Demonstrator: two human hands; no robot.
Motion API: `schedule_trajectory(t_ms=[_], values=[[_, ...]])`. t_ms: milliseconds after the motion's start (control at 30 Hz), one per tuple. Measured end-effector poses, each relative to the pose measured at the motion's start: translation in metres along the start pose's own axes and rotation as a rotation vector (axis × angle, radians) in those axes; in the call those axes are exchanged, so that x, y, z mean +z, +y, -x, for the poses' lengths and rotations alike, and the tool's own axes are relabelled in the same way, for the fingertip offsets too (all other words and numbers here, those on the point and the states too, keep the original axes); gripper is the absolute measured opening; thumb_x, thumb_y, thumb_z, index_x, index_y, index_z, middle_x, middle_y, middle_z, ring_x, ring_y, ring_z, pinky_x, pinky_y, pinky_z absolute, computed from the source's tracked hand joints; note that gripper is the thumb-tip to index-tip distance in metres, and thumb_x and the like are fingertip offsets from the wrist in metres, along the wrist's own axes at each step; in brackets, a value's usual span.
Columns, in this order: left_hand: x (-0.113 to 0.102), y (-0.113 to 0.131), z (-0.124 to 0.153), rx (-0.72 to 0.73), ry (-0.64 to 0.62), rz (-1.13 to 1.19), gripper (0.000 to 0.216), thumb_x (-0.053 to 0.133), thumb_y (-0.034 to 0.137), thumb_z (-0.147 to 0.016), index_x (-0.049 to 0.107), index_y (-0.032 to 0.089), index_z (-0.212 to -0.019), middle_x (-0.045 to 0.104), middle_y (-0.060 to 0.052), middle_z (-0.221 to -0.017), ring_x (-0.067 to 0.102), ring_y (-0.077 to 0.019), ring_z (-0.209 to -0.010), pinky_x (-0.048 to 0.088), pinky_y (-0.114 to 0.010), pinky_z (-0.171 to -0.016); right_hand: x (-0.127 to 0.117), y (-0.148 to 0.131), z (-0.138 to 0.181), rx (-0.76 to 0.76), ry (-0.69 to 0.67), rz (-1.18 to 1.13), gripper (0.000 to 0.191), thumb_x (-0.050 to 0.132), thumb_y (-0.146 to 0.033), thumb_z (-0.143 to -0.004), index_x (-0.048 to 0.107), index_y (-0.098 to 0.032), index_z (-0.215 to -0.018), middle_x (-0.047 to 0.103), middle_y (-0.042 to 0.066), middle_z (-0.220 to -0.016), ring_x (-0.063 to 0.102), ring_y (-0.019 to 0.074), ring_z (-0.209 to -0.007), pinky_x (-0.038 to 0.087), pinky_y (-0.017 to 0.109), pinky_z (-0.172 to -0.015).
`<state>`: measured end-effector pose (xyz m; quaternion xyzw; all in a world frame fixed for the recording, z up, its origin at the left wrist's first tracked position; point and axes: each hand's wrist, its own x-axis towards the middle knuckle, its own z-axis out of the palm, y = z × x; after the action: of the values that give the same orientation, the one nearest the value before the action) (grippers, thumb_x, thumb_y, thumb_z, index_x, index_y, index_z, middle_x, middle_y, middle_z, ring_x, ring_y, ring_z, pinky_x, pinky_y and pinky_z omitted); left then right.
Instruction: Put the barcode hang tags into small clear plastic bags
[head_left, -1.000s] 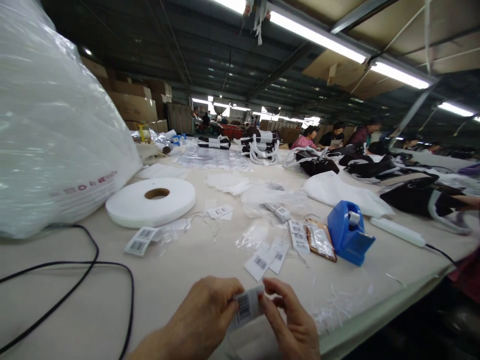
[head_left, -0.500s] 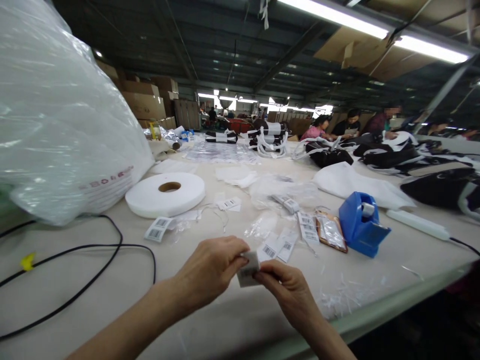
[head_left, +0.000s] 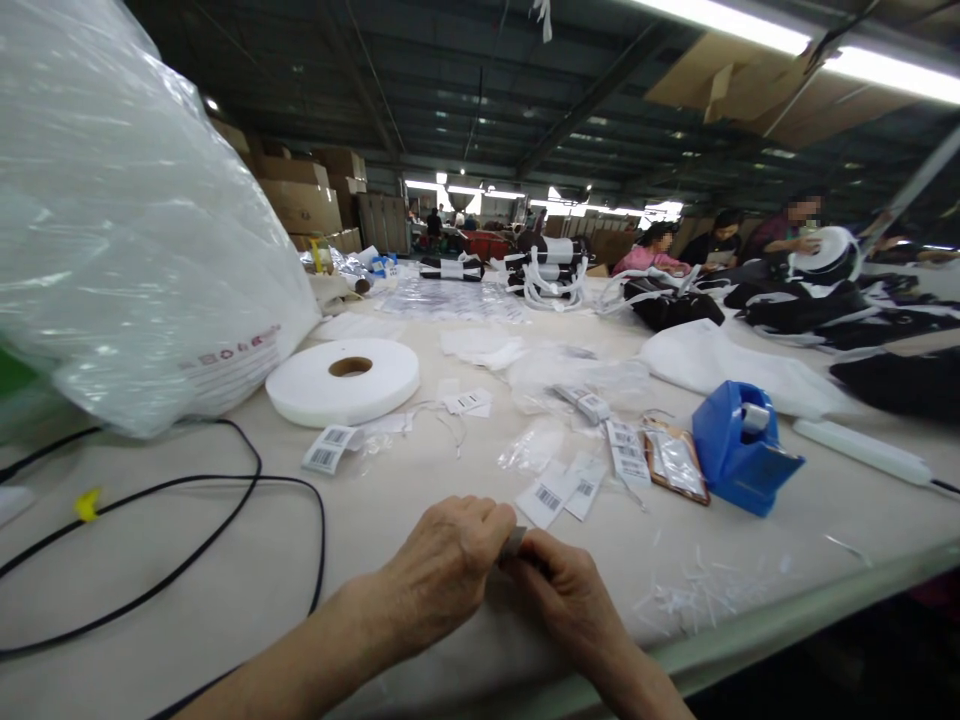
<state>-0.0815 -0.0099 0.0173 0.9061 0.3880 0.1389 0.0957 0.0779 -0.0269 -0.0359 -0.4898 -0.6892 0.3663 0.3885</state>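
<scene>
Tag, mostly hidden, was pinched between the fingertips of the left hand and right hand, both closed on it just above the table, nearer the person than the blue tape dispenser. Loose barcode labels lay between the hands and the dispenser. A white tape roll lay well left of the dispenser, a black cable farther left.

Tape roll behind cable (bag to left); dispenser right of barcode tags.
</scene>
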Motion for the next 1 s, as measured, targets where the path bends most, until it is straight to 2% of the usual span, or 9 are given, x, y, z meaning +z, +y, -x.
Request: schedule_trajectory(t_ms=[133,267,500,600,667,767,867,933,1000], values=[[-0.001,-0.001,0.0,-0.02,0.002,0.071,0.02,0.033,0.003,-0.074,0.043,0.02,-0.07,0.054,-0.002,-0.068,0.046,-0.0168,-0.061,0.034,-0.028,-0.057,0.001,0.003,0.0,0.006,-0.031,0.023,0.017,0.049,-0.015,-0.077,0.065,-0.019,-0.077,0.065,-0.001,-0.069,0.059,0.0152,-0.068,0.041,0.023,-0.063],[-0.005,-0.004,0.002,-0.144,0.059,0.174,0.019,0.031,0.013,-0.082,0.041,0.021,-0.068,0.05,0.001,-0.063,0.046,-0.0146,-0.057,0.034,-0.026,-0.054,-0.001,0.007,0.002,0.053,0.003,-0.031,0.013,0.056,-0.022,-0.076,0.068,-0.019,-0.076,0.063,-0.001,-0.066,0.053,0.0139,-0.062,0.038,0.023,-0.059],[-0.006,0.002,0.001,-0.555,0.36,1.006,0.016,0.046,0.027,-0.079,0.048,0.019,-0.065,0.052,0.004,-0.057,0.048,-0.0119,-0.056,0.04,-0.022,-0.055,0.001,-0.004,0.012,0.271,0.198,-0.558,0.022,0.07,-0.039,-0.068,0.068,-0.018,-0.074,0.064,0.0,-0.064,0.054,0.0118,-0.061,0.039,0.021,-0.056],[0.008,0.004,0.002,-0.632,0.425,1.214,0.014,0.049,0.028,-0.077,0.052,0.018,-0.068,0.056,0.003,-0.056,0.047,-0.011,-0.054,0.04,-0.022,-0.052,0.009,-0.012,0.015,0.344,0.297,-0.652,0.027,0.073,-0.042,-0.063,0.068,-0.017,-0.072,0.064,0.001,-0.058,0.055,0.0112,-0.054,0.037,0.019,-0.048],[0.018,0.002,0.006,-0.676,0.404,1.271,0.015,0.048,0.03,-0.079,0.053,0.017,-0.072,0.059,0.001,-0.059,0.049,-0.0119,-0.054,0.041,-0.023,-0.053,0.011,-0.015,0.017,0.362,0.324,-0.666,0.03,0.074,-0.043,-0.061,0.068,-0.016,-0.071,0.063,0.001,-0.054,0.055,0.0109,-0.05,0.037,0.019,-0.046],[0.029,-0.007,0.016,-0.663,0.425,1.016,0.025,0.049,0.033,-0.08,0.055,0.015,-0.095,0.067,-0.01,-0.091,0.06,-0.0204,-0.079,0.046,-0.033,-0.071,0.008,-0.014,0.02,0.377,0.319,-0.62,0.034,0.075,-0.046,-0.058,0.068,-0.015,-0.068,0.06,0.0,-0.05,0.052,0.0095,-0.045,0.036,0.019,-0.045],[0.034,-0.012,0.024,-0.313,0.534,0.402,0.048,0.057,0.024,-0.077,0.044,0.019,-0.123,0.05,-0.012,-0.131,0.042,-0.0292,-0.121,0.03,-0.046,-0.099,-0.001,-0.009,0.022,0.367,0.263,-0.505,0.038,0.073,-0.051,-0.059,0.067,-0.015,-0.067,0.057,-0.001,-0.049,0.05,0.0094,-0.044,0.035,0.02,-0.045],[0.034,-0.01,0.023,-0.038,0.455,0.158,0.058,0.059,0.016,-0.074,0.041,0.02,-0.128,0.048,-0.011,-0.134,0.033,-0.0304,-0.128,0.02,-0.048,-0.104,-0.006,-0.007,0.024,0.327,0.207,-0.408,0.037,0.069,-0.052,-0.062,0.067,-0.016,-0.067,0.055,-0.001,-0.049,0.05,0.01,-0.045,0.035,0.021,-0.046],[0.032,-0.005,0.016,0.029,0.27,0.14,0.048,0.06,0.012,-0.072,0.05,0.015,-0.119,0.06,-0.012,-0.118,0.045,-0.0308,-0.117,0.025,-0.047,-0.1,-0.012,-0.005,0.024,0.261,0.16,-0.286,0.033,0.065,-0.049,-0.067,0.066,-0.017,-0.068,0.054,-0.001,-0.05,0.049,0.0107,-0.046,0.035,0.022,-0.048]])
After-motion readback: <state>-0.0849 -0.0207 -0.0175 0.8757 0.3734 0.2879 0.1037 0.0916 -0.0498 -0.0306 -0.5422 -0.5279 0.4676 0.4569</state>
